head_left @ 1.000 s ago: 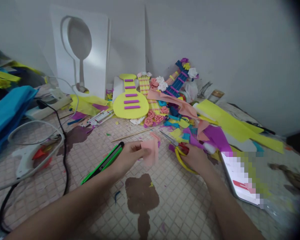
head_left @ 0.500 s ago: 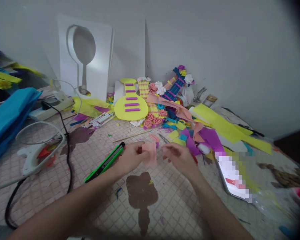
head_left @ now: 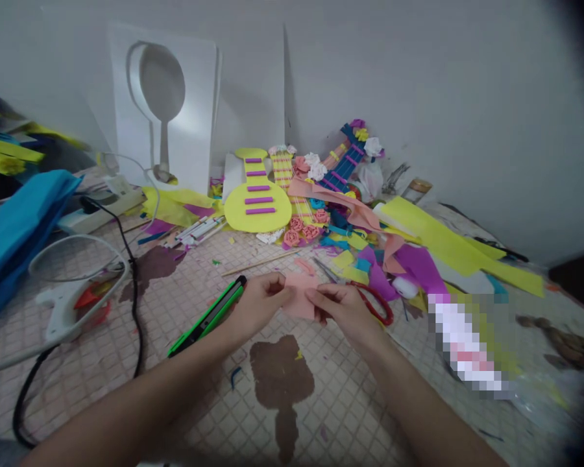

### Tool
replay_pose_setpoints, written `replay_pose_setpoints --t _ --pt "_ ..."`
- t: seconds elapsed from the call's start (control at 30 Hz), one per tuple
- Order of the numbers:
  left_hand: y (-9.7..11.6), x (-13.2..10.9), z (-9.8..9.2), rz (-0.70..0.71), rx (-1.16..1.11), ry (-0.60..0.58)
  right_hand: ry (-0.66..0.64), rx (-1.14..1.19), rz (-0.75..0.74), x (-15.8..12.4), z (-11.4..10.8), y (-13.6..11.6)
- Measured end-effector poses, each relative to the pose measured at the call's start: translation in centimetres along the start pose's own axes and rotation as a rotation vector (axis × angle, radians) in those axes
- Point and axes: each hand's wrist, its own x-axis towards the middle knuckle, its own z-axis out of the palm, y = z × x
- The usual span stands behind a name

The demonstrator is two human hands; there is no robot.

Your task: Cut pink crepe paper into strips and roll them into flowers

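Note:
A small piece of pink crepe paper (head_left: 300, 296) is stretched between my two hands above the table. My left hand (head_left: 263, 299) pinches its left edge between thumb and fingers. On the opposite edge, my right hand (head_left: 341, 305) grips the paper the same way. Beside my left wrist lies a green and black utility knife (head_left: 208, 316). Scissors with red handles (head_left: 377, 303) rest just behind my right hand, partly hidden by it. A thin wooden stick (head_left: 260, 263) lies beyond the hands.
A yellow guitar-shaped cutout (head_left: 257, 211) with purple strips leans at the back among paper flowers. White glue gun (head_left: 61, 308) and black cable (head_left: 135, 311) lie left. Yellow crepe paper (head_left: 433, 240) and a pixelated phone (head_left: 467, 344) are on the right.
My right hand has moved left and taken hold of the pink paper's right edge; before, it was apart from it. The red scissor handles now show more. The view has shifted slightly.

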Motion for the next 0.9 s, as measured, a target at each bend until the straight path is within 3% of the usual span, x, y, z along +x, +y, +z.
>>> replay_pose_setpoints --t 0.17,0.37,0.5,0.7,0.8,0.9 --pt "0.1 -0.1 0.3 -0.02 -0.027 -0.027 0.072 0.038 0.026 -0.5 0.1 0.5" --pt "0.2 -0.2 0.3 0.002 -0.014 0.024 0.116 0.016 -0.033 -0.7 0.1 0.5" --pt "0.3 -0.1 -0.1 -0.009 -0.083 0.001 0.145 0.126 -0.188 -0.5 -0.1 0.7" --pt "1.2 -0.3 -0.3 -0.125 -0.101 -0.074 -0.087 -0.243 -0.554 -0.7 -1.0 0.3" --pt "1.4 -0.4 -0.2 -0.129 -0.056 -0.113 -0.15 -0.362 -0.62 -0.9 -1.2 0.0" --pt "1.4 -0.4 -0.2 -0.176 -0.059 -0.191 -0.132 -0.396 -0.646 -0.8 -1.1 0.1"
